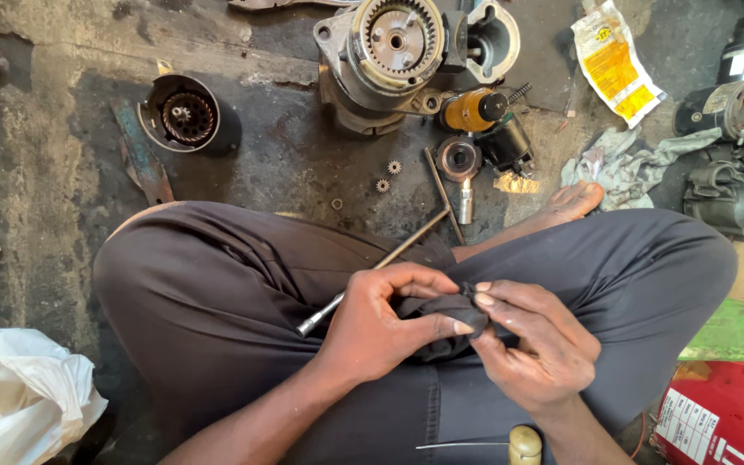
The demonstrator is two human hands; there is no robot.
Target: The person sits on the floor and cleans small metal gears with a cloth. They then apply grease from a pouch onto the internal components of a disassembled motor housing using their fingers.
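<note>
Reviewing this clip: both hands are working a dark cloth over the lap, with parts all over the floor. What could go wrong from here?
1. The metal rod lies loose across the lap beside the left hand; it may slide off.
2. The small gears sit loose on the grimy floor near the knees and bare foot; they could be knocked away.

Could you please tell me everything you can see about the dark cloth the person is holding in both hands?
The dark cloth is a small, soft-looking rag, black or near black, bunched into a wad with folds across it. It sits above the person's lap, between the crossed legs in grey trousers. The left hand wraps it from one side, thumb laid across its front; the right hand pinches its other end with the fingertips. Whether it wraps anything cannot be told.
</note>
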